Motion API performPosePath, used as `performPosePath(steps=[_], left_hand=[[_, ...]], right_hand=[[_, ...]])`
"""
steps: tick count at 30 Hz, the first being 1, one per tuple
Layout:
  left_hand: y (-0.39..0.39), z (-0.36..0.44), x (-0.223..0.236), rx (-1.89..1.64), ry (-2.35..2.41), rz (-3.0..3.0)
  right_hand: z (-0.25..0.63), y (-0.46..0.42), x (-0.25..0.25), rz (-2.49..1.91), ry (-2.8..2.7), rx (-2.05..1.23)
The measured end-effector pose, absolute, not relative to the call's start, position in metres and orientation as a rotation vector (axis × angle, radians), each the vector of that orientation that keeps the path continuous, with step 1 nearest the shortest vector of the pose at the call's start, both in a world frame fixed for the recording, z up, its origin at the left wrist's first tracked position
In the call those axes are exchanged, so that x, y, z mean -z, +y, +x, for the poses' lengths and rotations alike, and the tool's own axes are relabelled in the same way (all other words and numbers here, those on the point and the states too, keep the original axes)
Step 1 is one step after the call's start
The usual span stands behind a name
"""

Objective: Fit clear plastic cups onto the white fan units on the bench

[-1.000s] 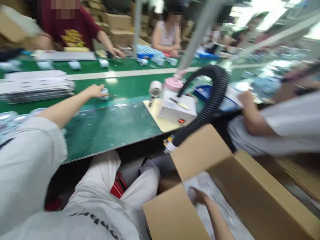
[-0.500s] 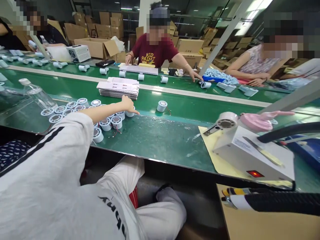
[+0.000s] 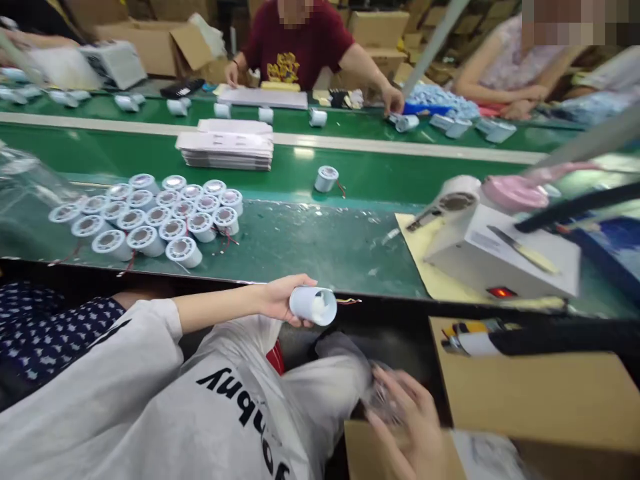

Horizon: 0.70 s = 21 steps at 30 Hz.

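Note:
My left hand (image 3: 283, 298) grips a light blue cylindrical housing (image 3: 305, 303) just in front of the bench edge, over my lap. Its open end is turned to the right, a white part shows inside, and thin wires (image 3: 349, 301) stick out beyond it. Low on the right, above a cardboard box, my right hand (image 3: 413, 417) is curled round a clear plastic piece (image 3: 383, 397), blurred so that its exact kind does not show. Similar light blue housings (image 3: 143, 239) with red wires stand grouped on the bench to the left.
One housing (image 3: 327, 179) stands on the green conveyor belt (image 3: 380, 167), near a stack of white boards (image 3: 225, 150). A white machine (image 3: 505, 250) with a knife on top sits right. Cardboard (image 3: 540, 393) and a black hose (image 3: 555, 335) lie below. Co-workers sit opposite.
My left hand has drawn back from the group of housings to above my lap, now with a housing in it. My right hand has come into view, low on the right, with clear plastic.

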<state>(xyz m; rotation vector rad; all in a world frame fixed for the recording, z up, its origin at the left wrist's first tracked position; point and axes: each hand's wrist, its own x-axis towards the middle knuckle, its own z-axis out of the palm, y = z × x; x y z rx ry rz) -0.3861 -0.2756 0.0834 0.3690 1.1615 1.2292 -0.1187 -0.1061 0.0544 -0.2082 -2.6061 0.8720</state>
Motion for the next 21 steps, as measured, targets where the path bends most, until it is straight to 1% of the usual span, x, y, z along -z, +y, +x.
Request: performPosePath(steps=[2, 4, 6, 8, 10, 13, 15, 17, 21], left_hand=[[-0.268, -0.364, -0.067, -1.12, 1.149, 0.381], [-0.264, -0.354, -0.063, -1.05, 1.147, 0.442], [-0.262, -0.352, -0.067, -1.009, 1.231, 0.615], [-0.262, -0.353, -0.075, -1.026, 1.412, 0.909], [-0.262, -0.353, -0.079, -1.077, 1.581, 1.184], [-0.264, -0.351, -0.073, -1.135, 1.644, 1.298], [-0.265, -0.35, -0.065, -1.147, 1.628, 1.328], [-0.265, -0.35, -0.057, -1.148, 1.598, 1.392], [-0.266, -0.35, -0.056, -1.121, 1.434, 1.427]], right_hand=[[-0.127, -0.13, -0.061, -0.224, -2.595, -0.687], [-0.145, -0.144, -0.064, -0.283, -2.648, -0.518], [-0.16, -0.146, -0.063, -0.388, -2.72, -0.469], [-0.165, -0.144, -0.062, -0.448, -2.77, -0.612], [-0.163, -0.142, -0.062, -0.458, -2.737, -0.922], [-0.157, -0.143, -0.068, -0.513, -2.516, -1.367], [-0.154, -0.145, -0.072, -0.606, -2.351, -1.486], [-0.154, -0.146, -0.074, -0.702, -2.215, -1.533], [-0.154, -0.142, -0.073, -0.801, -1.954, -1.703]])
